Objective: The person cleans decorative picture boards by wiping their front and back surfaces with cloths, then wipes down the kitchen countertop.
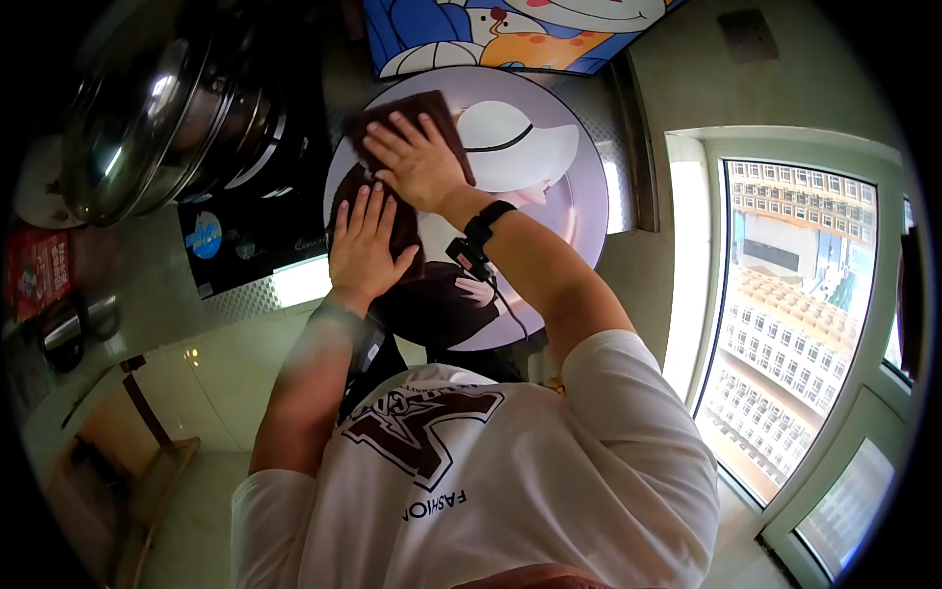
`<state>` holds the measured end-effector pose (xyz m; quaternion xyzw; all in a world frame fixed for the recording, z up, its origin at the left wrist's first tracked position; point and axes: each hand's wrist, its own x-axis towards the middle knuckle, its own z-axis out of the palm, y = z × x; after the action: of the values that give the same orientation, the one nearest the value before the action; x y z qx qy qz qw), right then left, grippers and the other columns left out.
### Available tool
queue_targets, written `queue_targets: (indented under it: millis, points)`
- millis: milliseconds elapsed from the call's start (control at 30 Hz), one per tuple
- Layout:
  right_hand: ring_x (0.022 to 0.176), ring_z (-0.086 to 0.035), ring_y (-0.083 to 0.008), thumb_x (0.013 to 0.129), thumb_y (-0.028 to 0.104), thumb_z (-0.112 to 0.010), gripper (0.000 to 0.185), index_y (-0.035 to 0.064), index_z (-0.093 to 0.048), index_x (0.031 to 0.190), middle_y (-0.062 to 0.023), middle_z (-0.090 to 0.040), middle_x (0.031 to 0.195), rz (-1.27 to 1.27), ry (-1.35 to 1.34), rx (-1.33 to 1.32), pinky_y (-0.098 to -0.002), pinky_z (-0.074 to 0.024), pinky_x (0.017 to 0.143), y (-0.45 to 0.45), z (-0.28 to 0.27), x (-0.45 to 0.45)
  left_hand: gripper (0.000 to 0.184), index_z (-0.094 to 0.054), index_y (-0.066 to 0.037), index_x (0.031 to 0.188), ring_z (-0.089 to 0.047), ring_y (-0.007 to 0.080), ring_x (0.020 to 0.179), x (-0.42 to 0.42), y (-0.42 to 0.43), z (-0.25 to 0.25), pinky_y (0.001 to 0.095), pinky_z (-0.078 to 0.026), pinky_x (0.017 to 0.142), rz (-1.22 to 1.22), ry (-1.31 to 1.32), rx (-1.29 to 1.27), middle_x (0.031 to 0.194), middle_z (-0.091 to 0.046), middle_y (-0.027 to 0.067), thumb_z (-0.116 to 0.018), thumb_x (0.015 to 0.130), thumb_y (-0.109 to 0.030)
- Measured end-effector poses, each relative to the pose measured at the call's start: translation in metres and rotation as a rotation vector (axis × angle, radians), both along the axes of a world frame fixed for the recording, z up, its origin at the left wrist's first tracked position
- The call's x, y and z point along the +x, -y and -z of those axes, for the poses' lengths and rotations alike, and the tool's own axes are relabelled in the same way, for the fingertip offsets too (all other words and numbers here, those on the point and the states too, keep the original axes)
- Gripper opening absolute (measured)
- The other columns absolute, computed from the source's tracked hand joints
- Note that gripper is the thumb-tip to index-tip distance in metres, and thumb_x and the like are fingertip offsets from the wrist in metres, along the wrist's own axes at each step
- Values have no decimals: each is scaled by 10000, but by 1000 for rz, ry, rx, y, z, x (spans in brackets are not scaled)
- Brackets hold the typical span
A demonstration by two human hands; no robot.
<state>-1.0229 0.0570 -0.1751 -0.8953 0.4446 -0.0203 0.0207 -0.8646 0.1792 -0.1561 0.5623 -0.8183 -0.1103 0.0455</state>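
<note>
A round board [579, 216] with a lilac-grey ground carries a printed figure in a white hat [515, 147]. On its left side lies a dark brown cloth [443, 111]. My right hand [417, 162] presses flat on this cloth, fingers spread. Lower and to the left, my left hand [365, 240] rests palm down with its fingers stretched out. Beneath it is a dark brown patch [406, 231]; I cannot tell whether that is the same cloth or a second one. Neither hand grips anything.
A large shiny metal pot [147, 128] stands at the left on a black stove top [265, 231]. Behind the round board leans a colourful cartoon picture [549, 39]. A window [795, 304] in a pale frame is at the right. A black wrist device [471, 258] has a cable hanging from it.
</note>
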Motion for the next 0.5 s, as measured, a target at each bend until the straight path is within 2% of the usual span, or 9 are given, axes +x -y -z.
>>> queue_targets:
  millis: [67,167,233,367,500]
  points:
    - [1527,-244,-256,1011,556,-447,633,250,-389,1562,24,-320,1644,-180,43,-41,-492,-142,1256,9,0,-10,804,-459,-22,1472,-262,336,1511,0,0,-2,517,-158,1237,3,-10,-17,1592,-355,181,-668,857,-496]
    - [1524,-251,-263,1001,564,-464,634,269,-392,1558,12,-338,1635,-98,55,3,-491,-157,1252,35,-7,-30,834,-451,-54,1491,-256,314,1520,-1,-1,2,516,-152,1241,0,-6,-42,1617,-328,154,-692,834,-507]
    - [1519,-260,-275,984,567,-501,639,266,-416,1541,-11,-360,1623,123,120,-85,-492,-186,1243,49,1,-50,833,-411,-27,1502,-250,352,1514,-2,-2,2,528,-166,1235,0,-22,-48,1616,-314,183,-683,854,-474]
    - [1523,-255,-266,969,586,-507,657,256,-437,1533,-5,-354,1628,392,80,-150,-487,-168,1245,47,11,-124,853,-409,-58,1516,-239,324,1525,-3,-2,5,531,-166,1235,-6,26,-45,1629,-302,158,-682,846,-510]
    - [1508,-278,-314,968,564,-514,668,207,-443,1528,-33,-364,1622,664,142,-178,-498,-179,1234,7,19,-199,842,-400,-59,1518,-237,325,1525,-3,-2,7,531,-162,1233,2,26,-63,1634,-293,155,-665,860,-513]
